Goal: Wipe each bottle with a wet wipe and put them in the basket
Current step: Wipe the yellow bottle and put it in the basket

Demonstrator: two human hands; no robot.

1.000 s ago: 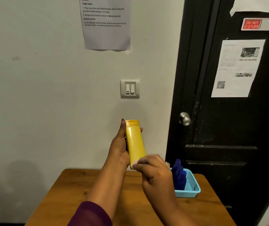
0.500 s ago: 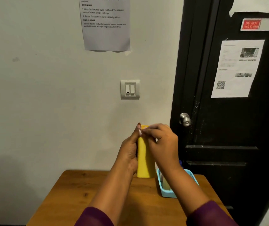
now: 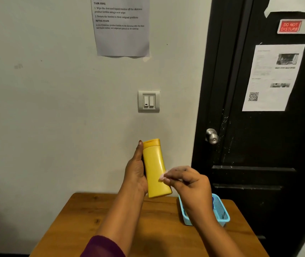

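Note:
My left hand grips a yellow bottle with an orange cap, holding it upright and slightly tilted above the wooden table. My right hand pinches a small white wet wipe against the lower right side of the bottle. A light blue basket stands on the table at the right, mostly hidden behind my right forearm. Something dark blue shows inside it.
The table stands against a pale wall with a light switch and a taped task sheet. A black door with a metal knob is right of the table.
My right hand with the wipe has slid down from the bottle's cap to its lower side. The bottle has tilted and risen a little in my left hand.

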